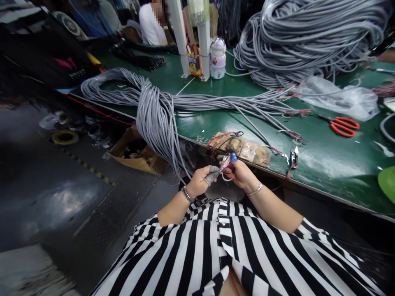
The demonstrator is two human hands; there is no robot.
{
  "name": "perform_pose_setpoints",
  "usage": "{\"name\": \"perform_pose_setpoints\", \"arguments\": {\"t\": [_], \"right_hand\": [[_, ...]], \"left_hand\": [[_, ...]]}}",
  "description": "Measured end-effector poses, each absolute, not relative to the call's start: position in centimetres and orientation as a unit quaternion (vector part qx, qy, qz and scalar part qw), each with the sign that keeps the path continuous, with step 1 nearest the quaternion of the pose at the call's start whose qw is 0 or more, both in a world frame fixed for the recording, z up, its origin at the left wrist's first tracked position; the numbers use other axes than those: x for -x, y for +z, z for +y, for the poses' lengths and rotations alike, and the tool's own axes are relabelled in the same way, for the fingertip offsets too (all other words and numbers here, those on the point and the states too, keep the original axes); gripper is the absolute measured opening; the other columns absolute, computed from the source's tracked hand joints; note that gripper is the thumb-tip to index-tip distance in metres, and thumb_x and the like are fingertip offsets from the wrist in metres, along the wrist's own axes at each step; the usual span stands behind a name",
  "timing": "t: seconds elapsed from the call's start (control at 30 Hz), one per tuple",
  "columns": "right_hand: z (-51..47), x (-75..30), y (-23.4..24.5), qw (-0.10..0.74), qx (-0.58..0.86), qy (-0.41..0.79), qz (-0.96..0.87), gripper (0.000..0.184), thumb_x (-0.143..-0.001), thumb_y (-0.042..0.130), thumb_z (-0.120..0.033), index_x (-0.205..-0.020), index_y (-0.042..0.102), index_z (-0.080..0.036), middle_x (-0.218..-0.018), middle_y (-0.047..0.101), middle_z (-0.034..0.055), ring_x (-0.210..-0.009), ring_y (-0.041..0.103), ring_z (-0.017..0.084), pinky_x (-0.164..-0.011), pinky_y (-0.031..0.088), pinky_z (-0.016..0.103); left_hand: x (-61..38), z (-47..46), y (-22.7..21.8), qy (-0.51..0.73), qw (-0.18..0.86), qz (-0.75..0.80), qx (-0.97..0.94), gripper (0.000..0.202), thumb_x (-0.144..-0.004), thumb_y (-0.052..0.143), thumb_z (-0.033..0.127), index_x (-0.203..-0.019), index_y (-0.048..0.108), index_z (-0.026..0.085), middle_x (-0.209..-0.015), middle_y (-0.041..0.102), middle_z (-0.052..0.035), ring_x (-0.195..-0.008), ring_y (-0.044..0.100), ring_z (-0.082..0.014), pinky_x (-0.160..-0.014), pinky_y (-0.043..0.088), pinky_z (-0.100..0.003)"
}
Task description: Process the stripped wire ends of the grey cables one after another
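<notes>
head view: thin wires (226,166) between left hand (201,180) and right hand (242,175), tight pinch from each

Grey cable coils (308,37) crowd a green bench (324,156) beside red scissors (333,124), a plastic bag (339,98) and a flask (218,58).

I log: left grip (200,181) and right grip (242,174) meet on thin wires (227,166) just before the surface (324,164) edge. Cable bundle (154,115) drapes over that edge at left, above a box (135,158) on the floor (46,197). Scissors (344,125) lie right; cable coil (308,37) behind them.
</notes>
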State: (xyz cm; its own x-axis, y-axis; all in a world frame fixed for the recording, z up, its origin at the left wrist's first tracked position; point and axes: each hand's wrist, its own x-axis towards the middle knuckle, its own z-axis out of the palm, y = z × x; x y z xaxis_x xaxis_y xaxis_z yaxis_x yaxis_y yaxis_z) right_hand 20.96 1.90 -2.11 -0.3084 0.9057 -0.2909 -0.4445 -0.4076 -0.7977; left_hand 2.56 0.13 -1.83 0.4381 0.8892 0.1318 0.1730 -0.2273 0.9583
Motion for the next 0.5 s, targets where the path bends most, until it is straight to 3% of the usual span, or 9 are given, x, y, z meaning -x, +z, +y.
{"name": "perform_pose_setpoints", "arguments": {"t": [0.23,0.5], "right_hand": [[1.92,-20.34,-1.56,0.496,0.386,0.728,-0.274,0.055,-0.069,0.071,-0.068,-0.070,0.056,-0.016,-0.046,0.033,-0.0079,-0.039,0.022,0.003,-0.034,0.013,0.017],[1.72,-20.27,-1.61,0.477,0.374,0.757,-0.246,0.057,-0.069,0.069,-0.072,-0.070,0.054,-0.017,-0.042,0.032,-0.0091,-0.035,0.018,0.003,-0.031,0.010,0.019]], "left_hand": [[-3.01,0.03,-2.18,0.356,0.496,0.381,-0.695,0.039,-0.091,0.053,0.049,-0.093,0.066,0.012,-0.067,0.059,-0.0007,-0.057,0.051,-0.0084,-0.058,0.043,-0.020],[-3.24,-0.26,-1.94,0.313,0.495,0.375,-0.719,0.038,-0.091,0.054,0.047,-0.089,0.066,0.012,-0.063,0.056,0.0003,-0.057,0.049,-0.0088,-0.058,0.041,-0.021]]}}
